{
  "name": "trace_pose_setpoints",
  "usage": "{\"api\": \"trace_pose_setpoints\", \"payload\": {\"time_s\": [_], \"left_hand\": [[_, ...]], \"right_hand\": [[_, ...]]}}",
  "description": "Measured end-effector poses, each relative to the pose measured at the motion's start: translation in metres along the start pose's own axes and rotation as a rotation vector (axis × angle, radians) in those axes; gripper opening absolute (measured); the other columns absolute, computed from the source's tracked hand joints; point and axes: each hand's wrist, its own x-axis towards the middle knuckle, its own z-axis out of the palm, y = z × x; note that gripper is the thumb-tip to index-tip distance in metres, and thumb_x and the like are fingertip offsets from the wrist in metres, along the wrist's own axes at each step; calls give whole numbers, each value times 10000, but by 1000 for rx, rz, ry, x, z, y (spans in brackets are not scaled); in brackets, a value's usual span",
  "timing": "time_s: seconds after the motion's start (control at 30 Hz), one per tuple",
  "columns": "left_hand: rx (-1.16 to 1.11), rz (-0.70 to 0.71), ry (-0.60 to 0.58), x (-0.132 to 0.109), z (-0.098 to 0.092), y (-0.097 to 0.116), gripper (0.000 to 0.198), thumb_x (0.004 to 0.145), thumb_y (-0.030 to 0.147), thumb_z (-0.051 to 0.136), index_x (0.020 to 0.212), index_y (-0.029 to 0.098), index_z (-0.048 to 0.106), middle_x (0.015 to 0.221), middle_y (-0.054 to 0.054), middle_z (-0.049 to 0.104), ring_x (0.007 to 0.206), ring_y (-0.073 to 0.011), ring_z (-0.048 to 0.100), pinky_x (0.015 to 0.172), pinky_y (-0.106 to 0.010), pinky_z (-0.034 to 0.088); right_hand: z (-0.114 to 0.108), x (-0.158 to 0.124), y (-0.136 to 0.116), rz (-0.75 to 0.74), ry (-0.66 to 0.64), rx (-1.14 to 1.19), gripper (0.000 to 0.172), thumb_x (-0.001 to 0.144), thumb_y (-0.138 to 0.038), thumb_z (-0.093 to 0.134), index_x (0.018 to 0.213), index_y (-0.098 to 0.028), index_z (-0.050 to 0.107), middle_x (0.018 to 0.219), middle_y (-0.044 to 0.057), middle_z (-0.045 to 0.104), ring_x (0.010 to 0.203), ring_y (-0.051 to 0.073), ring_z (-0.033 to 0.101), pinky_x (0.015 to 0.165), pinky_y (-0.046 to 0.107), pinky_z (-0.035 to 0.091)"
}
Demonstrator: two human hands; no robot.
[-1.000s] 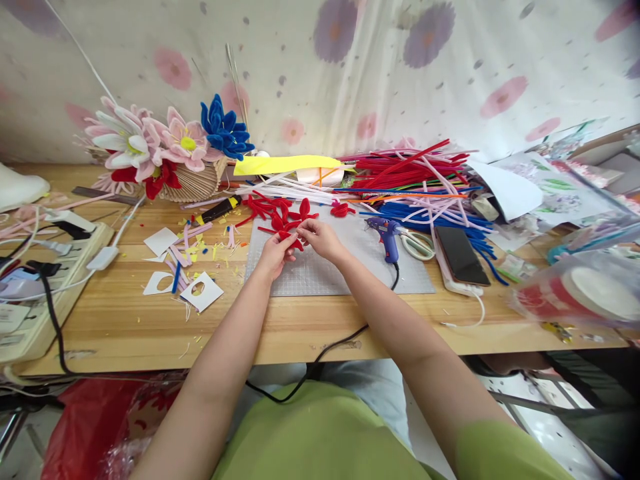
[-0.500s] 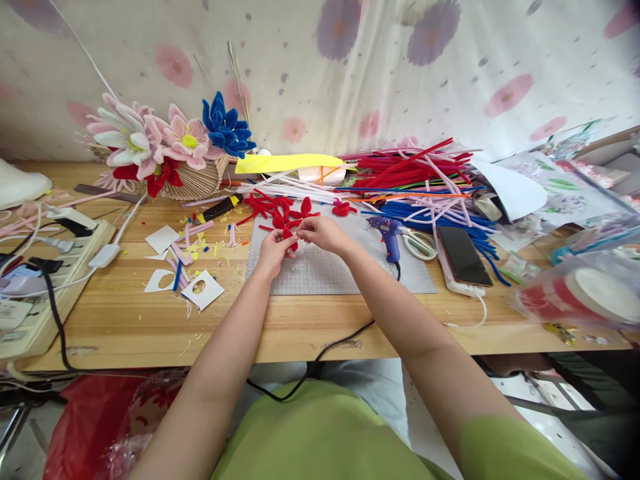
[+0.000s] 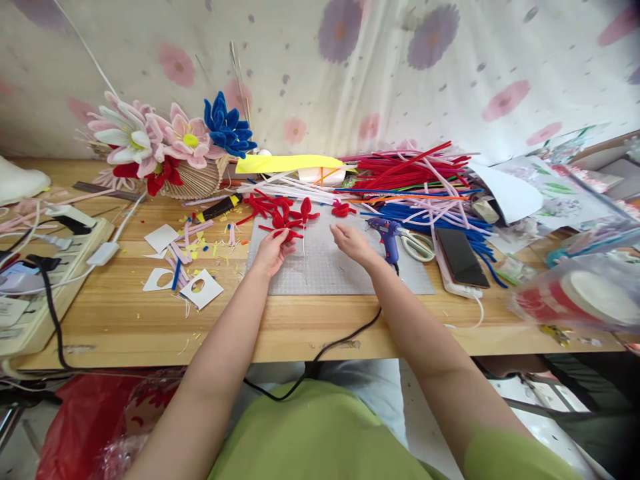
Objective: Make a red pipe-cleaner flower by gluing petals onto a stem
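My left hand (image 3: 273, 253) is closed on a red pipe-cleaner petal (image 3: 290, 233) over the left part of the grey cutting mat (image 3: 325, 277). Just beyond it lie more red pipe-cleaner petals (image 3: 306, 211), and another red petal piece (image 3: 344, 209) sits apart to the right. A thin pale strand, perhaps wire or glue, hangs beside the held petal. My right hand (image 3: 353, 244) hovers over the mat with fingers loosely curled and apart, nothing visible in them. It is near the purple glue gun (image 3: 389, 241), not touching it.
Scissors (image 3: 420, 247) and a phone (image 3: 463, 257) lie right of the glue gun. Bundled pipe cleaners (image 3: 410, 177) line the back. Finished flowers (image 3: 187, 140) stand back left, near a power strip (image 3: 80, 287). A bagged cup (image 3: 590, 293) is at right. The black cord (image 3: 345, 343) crosses the front edge.
My right hand has let go of the red petal and moved right, toward the glue gun. My left hand keeps its hold, almost in the same spot.
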Motion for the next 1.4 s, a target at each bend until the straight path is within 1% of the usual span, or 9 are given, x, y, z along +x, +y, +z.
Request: {"api": "trace_pose_setpoints", "payload": {"time_s": [0.2,0.37,0.47,0.63,0.8,1.03,1.2,1.27,1.4], "left_hand": [[-120,-15,-26,3,-5,3,115,825,63,560,784,157,508,739,-24,687,694,-101,684,530,-134,498],[-73,5,-39,5,-7,0,90,791,122,631,833,161,562,683,20,661,545,-63,619,485,-144,483],[-24,92,-57,5,-7,-3,135,744,172,696,861,170,628,609,58,607,428,-18,494,461,-140,470],[-4,152,-43,5,-9,-3,188,683,193,747,836,165,641,638,43,625,507,-42,549,500,-162,494],[-3,142,-47,6,-8,-4,200,682,133,733,808,160,580,705,21,668,605,-74,625,557,-182,511],[39,129,-81,6,-6,-10,215,689,153,725,812,169,549,722,24,650,624,-94,632,546,-204,521],[125,178,-96,5,-6,-9,234,666,211,744,873,169,645,713,24,617,526,-51,533,418,-149,442],[144,197,-91,6,-6,-9,232,652,220,751,860,169,660,731,17,622,529,-47,519,398,-138,420],[148,209,-76,8,-8,-10,233,639,213,754,845,169,657,826,-9,659,603,-70,568,460,-162,482]], "right_hand": [[-45,-45,32,107,-279,327,386,709,-555,611,724,-204,451,588,-23,532,532,115,495,530,255,386],[-82,-68,55,242,-281,259,460,721,-611,587,625,-186,438,517,-43,439,462,66,349,472,233,261],[-89,-67,65,264,-132,234,501,684,-655,590,608,-200,396,492,-64,362,463,66,284,473,242,207],[-81,-54,73,300,217,-37,535,626,-587,674,594,-223,283,517,-69,297,494,86,260,507,258,209],[-65,-42,85,501,500,-195,468,599,-563,700,743,-217,419,715,12,534,645,166,477,611,298,345],[-47,-27,88,395,441,-103,330,672,-454,625,833,-168,584,882,117,641,865,265,585,776,384,425],[-46,-23,76,280,594,461,357,646,-450,639,896,-205,574,893,63,658,745,177,597,647,309,470],[-47,-21,65,167,545,672,340,618,-418,678,872,-222,568,916,37,658,672,124,573,598,268,461],[-39,-15,39,125,166,786,303,623,-431,709,771,-200,581,753,11,624,514,74,466,484,235,386]]}}
